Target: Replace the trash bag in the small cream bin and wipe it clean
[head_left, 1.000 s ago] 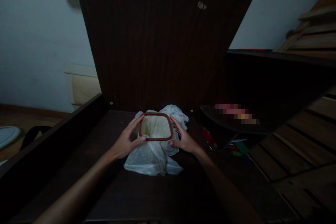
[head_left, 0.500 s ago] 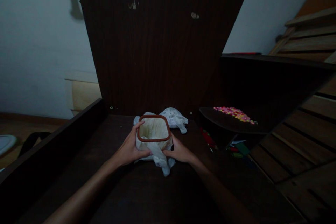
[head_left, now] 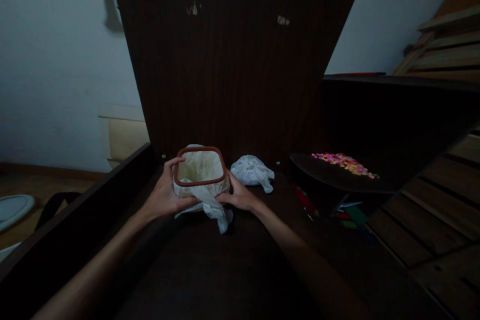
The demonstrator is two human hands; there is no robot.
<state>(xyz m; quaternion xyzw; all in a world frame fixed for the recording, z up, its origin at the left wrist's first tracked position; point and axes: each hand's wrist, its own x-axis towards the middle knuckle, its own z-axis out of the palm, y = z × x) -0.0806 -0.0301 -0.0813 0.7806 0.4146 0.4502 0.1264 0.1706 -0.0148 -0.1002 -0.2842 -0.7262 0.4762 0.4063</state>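
Between my two hands is a small bin lined with a whitish plastic bag. A reddish-brown rim frames its top, and a twisted end of the bag hangs down the front. My left hand grips the left side, fingers up at the rim and thumb across the front. Around the right side, my right hand holds on with its thumb in front; its fingers are partly hidden. Just right of the bin lies a knotted white plastic bag on the dark wooden surface.
A tall dark panel rises behind. On the right, a curved shelf bears many small pink and yellow pieces, with red and green items below. A raised edge runs along the left.
Both hands have moved the bin left and slightly back, away from the knotted white bag, which now shows more fully. The view has shifted a little.
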